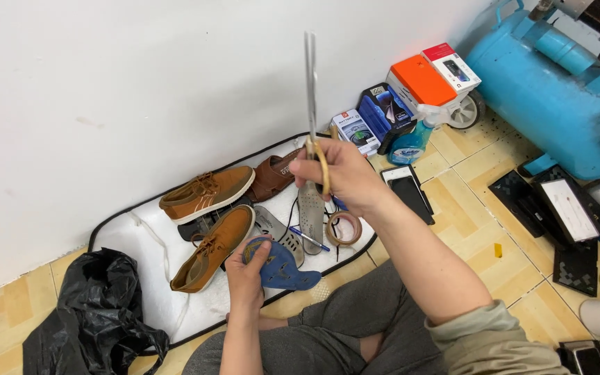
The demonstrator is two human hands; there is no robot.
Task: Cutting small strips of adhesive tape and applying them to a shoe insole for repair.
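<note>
a blue insole (282,267) is held in the closed left hand (248,274), low over the white mat (140,239) beside the tan shoes (210,222). scissors (311,104), blades together and pointing up, are gripped in the closed right hand (338,177). a clean trim would likely be helped if the insole were kept flat and turned into the blades.

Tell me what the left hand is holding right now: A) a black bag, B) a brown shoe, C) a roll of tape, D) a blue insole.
D: the left hand grips a blue insole over the white mat, while the right hand holds scissors upright.
</note>
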